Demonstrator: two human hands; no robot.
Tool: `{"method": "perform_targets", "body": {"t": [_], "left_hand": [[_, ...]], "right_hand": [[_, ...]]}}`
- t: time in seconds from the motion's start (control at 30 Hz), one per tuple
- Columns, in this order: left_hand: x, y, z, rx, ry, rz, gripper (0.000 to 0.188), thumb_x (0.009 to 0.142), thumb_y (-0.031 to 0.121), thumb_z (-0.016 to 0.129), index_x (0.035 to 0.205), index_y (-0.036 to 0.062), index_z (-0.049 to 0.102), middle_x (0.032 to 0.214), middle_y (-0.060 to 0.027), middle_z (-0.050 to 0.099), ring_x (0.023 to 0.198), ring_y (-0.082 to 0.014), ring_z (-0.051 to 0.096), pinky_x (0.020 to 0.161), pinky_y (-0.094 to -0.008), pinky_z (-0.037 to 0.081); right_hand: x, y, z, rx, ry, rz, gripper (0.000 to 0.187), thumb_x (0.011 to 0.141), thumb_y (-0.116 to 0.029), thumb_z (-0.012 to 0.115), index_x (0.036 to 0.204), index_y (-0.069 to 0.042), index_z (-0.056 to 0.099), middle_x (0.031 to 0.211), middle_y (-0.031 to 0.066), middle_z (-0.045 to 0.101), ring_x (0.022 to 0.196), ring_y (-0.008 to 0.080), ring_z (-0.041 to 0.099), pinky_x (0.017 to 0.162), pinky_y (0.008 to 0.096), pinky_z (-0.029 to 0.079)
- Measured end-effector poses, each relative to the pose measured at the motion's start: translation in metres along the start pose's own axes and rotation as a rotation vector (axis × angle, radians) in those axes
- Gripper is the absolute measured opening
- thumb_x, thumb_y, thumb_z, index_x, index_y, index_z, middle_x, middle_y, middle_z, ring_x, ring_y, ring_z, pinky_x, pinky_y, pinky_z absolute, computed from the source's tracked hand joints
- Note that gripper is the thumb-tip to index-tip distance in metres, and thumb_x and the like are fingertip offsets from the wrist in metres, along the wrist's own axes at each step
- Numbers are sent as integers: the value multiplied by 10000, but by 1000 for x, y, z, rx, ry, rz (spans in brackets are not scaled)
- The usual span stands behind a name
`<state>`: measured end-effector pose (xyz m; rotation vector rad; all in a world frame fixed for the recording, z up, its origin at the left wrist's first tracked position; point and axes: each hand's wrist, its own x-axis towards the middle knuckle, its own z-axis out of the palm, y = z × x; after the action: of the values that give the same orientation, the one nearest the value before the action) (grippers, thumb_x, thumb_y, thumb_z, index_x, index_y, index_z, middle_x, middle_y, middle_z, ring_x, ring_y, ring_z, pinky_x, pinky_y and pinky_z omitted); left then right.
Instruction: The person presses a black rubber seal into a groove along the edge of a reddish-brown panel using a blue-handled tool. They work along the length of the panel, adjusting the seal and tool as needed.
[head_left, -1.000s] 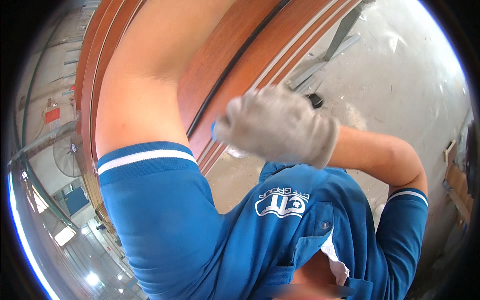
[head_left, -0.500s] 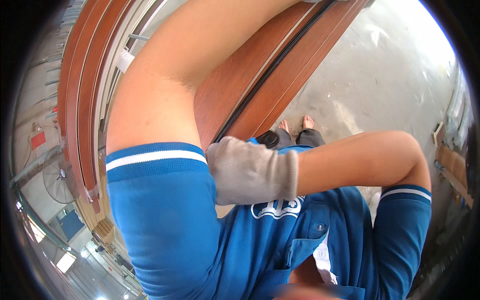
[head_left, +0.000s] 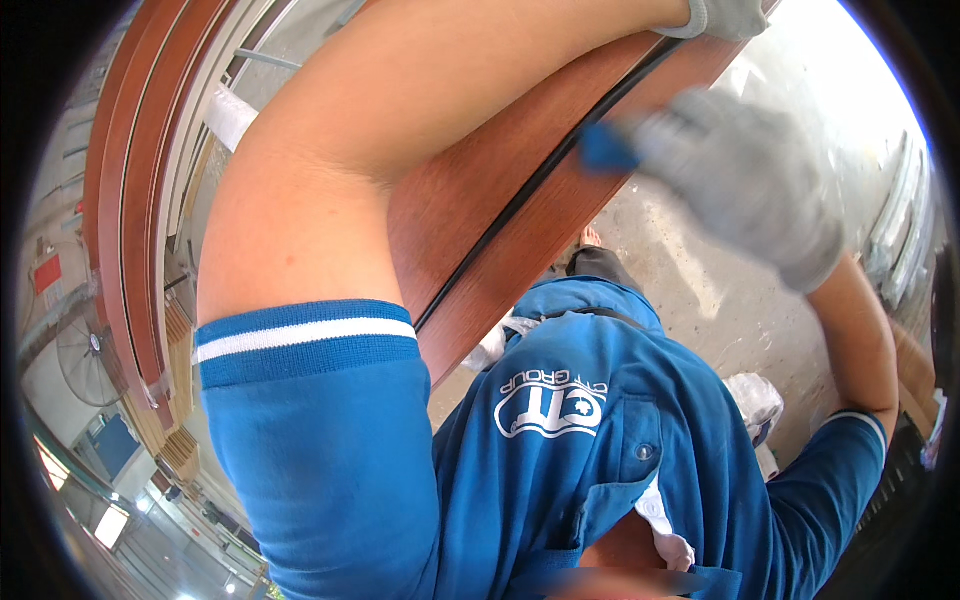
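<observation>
Wood-grain panel [head_left: 480, 190], reddish brown, is leaning across the upper middle of the head view, with a black strip [head_left: 530, 190] running along its length. Both hands are wearing grey knit gloves. The right hand [head_left: 745, 175] is lying just over the panel's right edge, blurred, with its fingers curled together around a small blue object [head_left: 608, 148] that is sticking out toward the strip; what that object is cannot be told from here, perhaps a tool tip or a cloth. The blue object is touching or nearly touching the panel just beside the black strip. The left hand [head_left: 725, 15] is up at the top edge, above and slightly left of the right hand, and is resting on the panel's upper end; most of it is cut off, so whether its fingers are spread or gripping cannot be told. The left arm is stretching up along the panel's face. Below the right hand, grey concrete floor [head_left: 700, 290] is showing. Far to the left of both hands, more curved brown frames [head_left: 125, 230] are standing stacked.
</observation>
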<state>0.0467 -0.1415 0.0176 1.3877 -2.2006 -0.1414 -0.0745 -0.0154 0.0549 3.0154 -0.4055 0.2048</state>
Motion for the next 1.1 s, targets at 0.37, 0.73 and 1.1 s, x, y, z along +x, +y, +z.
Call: {"method": "perform_targets", "body": {"t": [0.37, 0.73, 1.1], "left_hand": [[0, 2, -2, 7, 49, -2, 220, 819, 303, 668, 785, 98, 739, 906, -189, 727, 914, -385, 702, 823, -494, 547], [-2, -2, 5, 18, 147, 69, 155, 773, 239, 661, 747, 94, 708, 880, -187, 718, 892, -386, 696, 804, -502, 544], [-12, 14, -12, -15, 24, -64, 332, 823, 286, 816, 711, 64, 596, 759, -107, 628, 752, -311, 636, 701, -444, 488]], "right_hand": [[15, -64, -26, 417, -556, 108, 289, 1016, -332, 593, 1207, -132, 674, 984, 116, 705, 794, 233, 727, 594, 441, 599], [-44, 43, 8, 141, 421, 253, 130, 1021, -145, 605, 1118, -105, 682, 969, 109, 721, 703, 149, 696, 576, 265, 554], [27, 242, 0, 329, 304, 763, 464, 874, -470, 765, 912, -9, 729, 848, 87, 732, 827, 238, 679, 778, 404, 519]]}}
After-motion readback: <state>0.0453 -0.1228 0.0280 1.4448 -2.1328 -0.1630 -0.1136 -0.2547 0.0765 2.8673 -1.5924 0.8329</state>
